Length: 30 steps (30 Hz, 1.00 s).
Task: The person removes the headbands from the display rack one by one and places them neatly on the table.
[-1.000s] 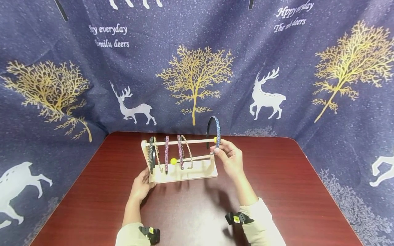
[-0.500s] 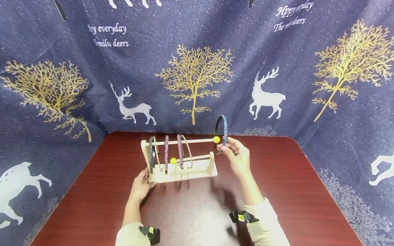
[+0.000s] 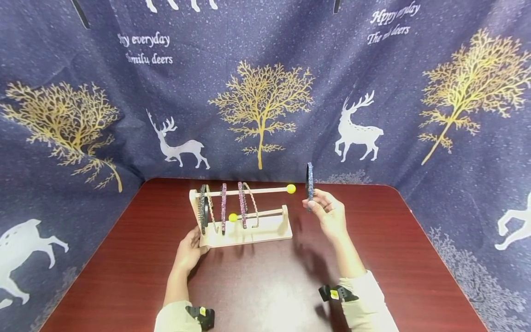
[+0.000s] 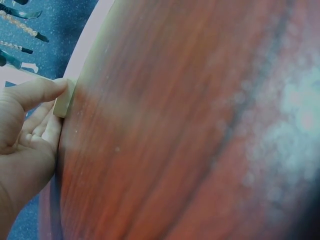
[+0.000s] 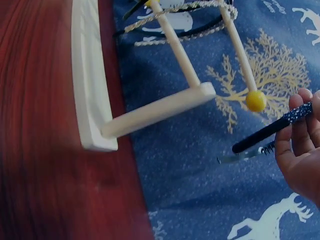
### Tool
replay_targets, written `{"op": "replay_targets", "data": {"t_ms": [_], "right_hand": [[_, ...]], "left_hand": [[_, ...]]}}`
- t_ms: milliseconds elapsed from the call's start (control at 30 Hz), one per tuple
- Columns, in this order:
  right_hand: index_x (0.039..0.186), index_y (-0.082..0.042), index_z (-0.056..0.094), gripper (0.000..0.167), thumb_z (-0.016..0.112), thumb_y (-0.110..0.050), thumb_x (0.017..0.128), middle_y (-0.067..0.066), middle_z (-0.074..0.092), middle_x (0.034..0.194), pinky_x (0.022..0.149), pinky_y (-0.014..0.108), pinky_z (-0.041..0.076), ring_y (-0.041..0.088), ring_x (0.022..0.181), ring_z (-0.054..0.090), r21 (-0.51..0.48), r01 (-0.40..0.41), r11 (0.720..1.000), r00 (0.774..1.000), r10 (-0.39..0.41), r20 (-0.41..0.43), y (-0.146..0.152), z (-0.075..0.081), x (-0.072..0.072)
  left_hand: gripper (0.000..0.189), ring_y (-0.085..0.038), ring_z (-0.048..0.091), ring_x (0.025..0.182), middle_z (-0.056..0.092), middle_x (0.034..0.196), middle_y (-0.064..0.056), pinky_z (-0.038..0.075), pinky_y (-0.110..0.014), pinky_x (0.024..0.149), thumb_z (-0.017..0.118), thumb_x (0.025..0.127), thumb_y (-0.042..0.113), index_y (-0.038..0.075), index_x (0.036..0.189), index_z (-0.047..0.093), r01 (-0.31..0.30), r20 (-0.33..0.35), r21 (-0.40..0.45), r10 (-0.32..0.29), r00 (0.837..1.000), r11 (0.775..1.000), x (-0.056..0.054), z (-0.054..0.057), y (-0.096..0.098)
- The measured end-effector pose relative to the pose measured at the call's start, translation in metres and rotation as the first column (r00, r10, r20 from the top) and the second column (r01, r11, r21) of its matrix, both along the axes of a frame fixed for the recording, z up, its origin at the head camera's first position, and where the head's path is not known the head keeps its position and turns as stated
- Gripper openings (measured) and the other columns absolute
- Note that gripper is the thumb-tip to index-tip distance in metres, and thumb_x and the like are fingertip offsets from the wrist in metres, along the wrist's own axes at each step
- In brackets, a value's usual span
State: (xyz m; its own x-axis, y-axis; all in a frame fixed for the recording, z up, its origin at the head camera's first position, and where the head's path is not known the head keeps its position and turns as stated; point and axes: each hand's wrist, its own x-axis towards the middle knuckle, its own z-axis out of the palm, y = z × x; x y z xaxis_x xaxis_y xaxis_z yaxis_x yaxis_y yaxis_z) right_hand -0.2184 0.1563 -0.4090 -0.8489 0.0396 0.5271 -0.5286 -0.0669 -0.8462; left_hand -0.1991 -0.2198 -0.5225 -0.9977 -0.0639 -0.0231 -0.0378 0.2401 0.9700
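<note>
A blue glittery headband [image 3: 310, 182] is pinched in my right hand [image 3: 332, 219], upright and apart from the rack, just right of the upper rod's yellow ball. In the right wrist view the same headband [image 5: 265, 134] shows its dark end between thumb and fingers. My left hand [image 3: 188, 251] grips the left end of the pale wooden rack's base [image 3: 249, 236]; in the left wrist view thumb and fingers pinch the base's corner [image 4: 64, 102]. Several headbands hang on the rack: a dark one [image 3: 203, 210], a pink one [image 3: 224, 207], a second pink one [image 3: 242, 203] and gold braided ones [image 3: 252, 203].
Yellow balls cap the upper rod [image 3: 291, 189] and the lower rod [image 3: 233, 217]. The rack stands on a reddish-brown table [image 3: 249, 286]. Behind it hangs a blue cloth [image 3: 265, 41] printed with deer and trees.
My right hand has drawn the blue headband off the upper rod's ball end and moved it to the right, turning it more edge-on. My left hand stays on the base.
</note>
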Motion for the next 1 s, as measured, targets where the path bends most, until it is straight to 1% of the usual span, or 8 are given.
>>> {"op": "replay_targets", "data": {"t_ms": [100,233,433,567,700,800,933,1000], "right_hand": [[0.111,0.017,0.053,0.027,0.058,0.009,0.086,0.004,0.070,0.082,0.072,0.022,0.056,0.011,0.075,0.067,0.002,-0.004,1.000,1.000,0.004,0.017,0.005,-0.005,-0.002],[0.109,0.021,0.050,0.027,0.057,0.013,0.084,0.004,0.070,0.081,0.077,0.025,0.056,0.011,0.074,0.067,-0.022,-0.029,0.999,0.999,0.030,0.042,0.011,-0.014,-0.006],[0.107,0.024,0.050,0.028,0.058,0.017,0.081,0.004,0.069,0.079,0.073,0.024,0.056,0.011,0.072,0.066,-0.014,-0.041,0.999,0.994,0.042,0.097,0.022,-0.026,-0.012],[0.105,0.022,0.055,0.027,0.062,0.015,0.080,0.011,0.069,0.080,0.071,0.020,0.056,0.008,0.072,0.065,0.073,-0.011,0.997,0.987,-0.001,0.162,0.029,-0.030,-0.017],[0.105,0.022,0.056,0.028,0.063,0.013,0.080,0.023,0.067,0.084,0.071,0.019,0.055,0.008,0.072,0.065,0.153,-0.020,0.988,0.978,-0.012,0.208,0.032,-0.024,-0.018],[0.107,0.023,0.054,0.029,0.061,0.014,0.080,0.028,0.065,0.087,0.072,0.019,0.055,0.009,0.073,0.066,0.192,-0.042,0.980,0.968,-0.007,0.251,0.033,-0.017,-0.017],[0.107,0.021,0.056,0.029,0.062,0.011,0.080,0.030,0.064,0.092,0.073,0.016,0.052,0.011,0.078,0.064,0.295,-0.041,0.955,0.958,-0.047,0.285,0.032,-0.015,-0.018],[0.106,0.020,0.058,0.028,0.063,0.009,0.080,0.031,0.063,0.094,0.074,0.015,0.050,0.017,0.083,0.063,0.358,-0.034,0.933,0.959,-0.069,0.273,0.031,-0.016,-0.019]], "left_hand": [[0.074,-0.037,0.027,0.132,0.029,0.143,-0.028,0.025,-0.041,0.110,0.061,0.077,-0.015,-0.009,0.142,0.025,0.002,-0.002,-0.003,-0.002,1.000,1.000,0.000,0.001,-0.001],[0.075,-0.038,0.026,0.132,0.028,0.143,-0.028,0.025,-0.042,0.110,0.061,0.077,-0.015,-0.009,0.142,0.024,0.010,-0.003,0.008,-0.010,1.000,1.000,0.001,0.001,-0.002],[0.075,-0.038,0.028,0.131,0.030,0.142,-0.028,0.026,-0.041,0.110,0.061,0.076,-0.015,-0.009,0.141,0.025,0.003,-0.007,0.005,-0.003,1.000,1.000,0.001,0.002,0.000],[0.073,-0.039,0.030,0.130,0.032,0.140,-0.030,0.027,-0.042,0.109,0.061,0.075,-0.016,-0.011,0.140,0.027,-0.007,-0.019,-0.010,0.006,1.000,1.000,0.001,0.001,0.000],[0.075,-0.038,0.029,0.131,0.031,0.141,-0.029,0.027,-0.042,0.109,0.061,0.074,-0.016,-0.010,0.140,0.027,-0.007,-0.022,-0.010,0.007,1.000,1.000,0.000,0.001,0.000],[0.075,-0.038,0.029,0.131,0.030,0.142,-0.028,0.026,-0.042,0.109,0.061,0.075,-0.015,-0.009,0.141,0.027,-0.002,-0.016,-0.006,0.002,1.000,1.000,0.000,0.002,0.000],[0.074,-0.037,0.029,0.131,0.030,0.142,-0.028,0.027,-0.041,0.110,0.061,0.076,-0.014,-0.010,0.141,0.025,-0.001,0.000,-0.004,0.001,1.000,1.000,0.000,0.003,0.000],[0.074,-0.038,0.029,0.131,0.030,0.142,-0.029,0.027,-0.041,0.109,0.061,0.076,-0.015,-0.010,0.141,0.025,-0.001,0.003,-0.003,0.001,1.000,1.000,0.000,0.002,-0.001]]}}
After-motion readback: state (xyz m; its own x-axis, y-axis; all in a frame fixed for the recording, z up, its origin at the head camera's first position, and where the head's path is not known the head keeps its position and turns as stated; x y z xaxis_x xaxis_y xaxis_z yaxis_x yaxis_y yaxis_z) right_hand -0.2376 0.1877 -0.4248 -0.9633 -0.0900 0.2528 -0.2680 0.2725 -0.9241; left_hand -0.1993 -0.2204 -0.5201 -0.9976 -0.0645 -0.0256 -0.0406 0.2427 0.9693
